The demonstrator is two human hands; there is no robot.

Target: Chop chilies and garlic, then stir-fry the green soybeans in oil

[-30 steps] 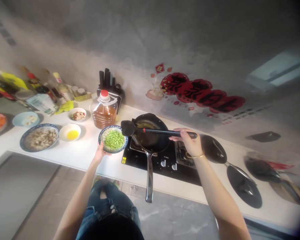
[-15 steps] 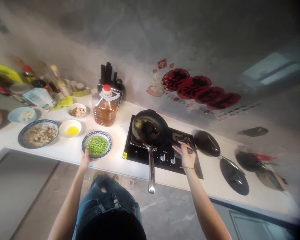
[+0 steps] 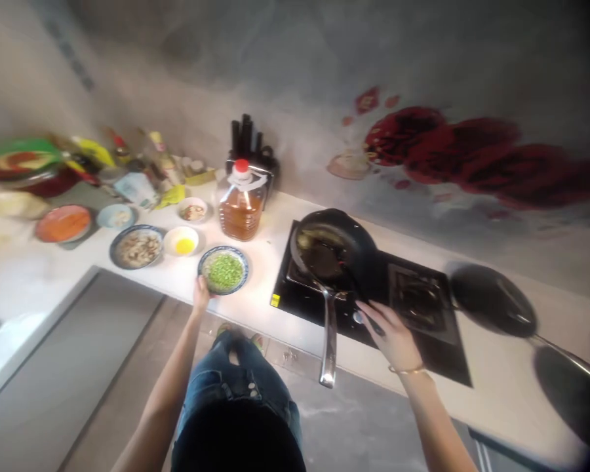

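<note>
My left hand (image 3: 202, 294) grips the near left rim of a blue-patterned bowl (image 3: 204, 278) of chopped green vegetables (image 3: 226, 271). Whether the bowl rests on the counter or is slightly raised, I cannot tell. In my right hand (image 3: 391, 335) is the black handle of a spatula (image 3: 361, 288), its head down in a dark frying pan (image 3: 366, 246). Some yellowish food (image 3: 312, 241) shows along the pan's far left inside. The pan sits on the left burner of the black stove (image 3: 305, 305), its metal handle (image 3: 328, 341) pointing toward me.
Left of my bowl stand a bowl of egg yolk (image 3: 184, 244), a mushroom bowl (image 3: 137, 248), and smaller dishes. Behind are an oil jug (image 3: 240, 213) and a knife block (image 3: 250, 154). A second dark pan (image 3: 494, 298) lies right of the stove.
My view has turned left, shifting the scene rightward. The spatula handle now slants down toward me, with my right hand closer to the stove's front. My left hand keeps its hold on the bowl.
</note>
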